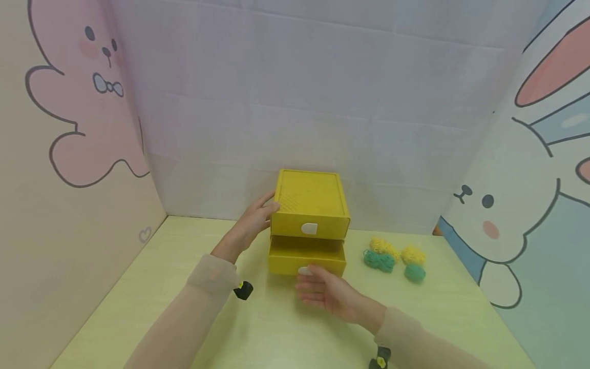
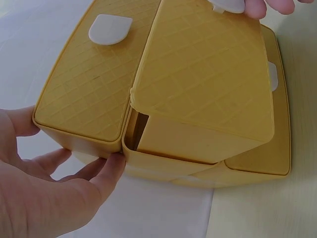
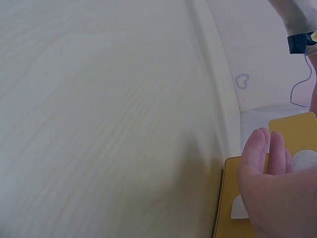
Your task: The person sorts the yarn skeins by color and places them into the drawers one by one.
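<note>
A yellow drawer box (image 1: pixel 312 192) stands against the back wall, its upper drawer closed and the drawer below pulled out (image 1: pixel 286 264). In the left wrist view, a further closed drawer (image 2: pixel 257 163) lies beyond the pulled-out drawer (image 2: pixel 203 69). My left hand (image 1: pixel 249 225) touches the left side of the box, thumb and fingertips spread along it; the left wrist view shows this hand (image 2: pixel 54 188) at the side edge. My right hand (image 1: pixel 336 297) is at the white tab (image 1: pixel 304 270) of the pulled-out drawer, its fingers extended; the right wrist view shows the hand (image 3: pixel 277 193) partly covering the fronts.
Right of the box, yellow yarn bundles (image 1: pixel 384 247) (image 1: pixel 413 254) and green yarn bundles (image 1: pixel 379 261) (image 1: pixel 415 273) lie on the pale table (image 1: pixel 152 287). A white cloth wall (image 1: pixel 313 102) rises behind, with printed side panels (image 1: pixel 516 215) at left and right.
</note>
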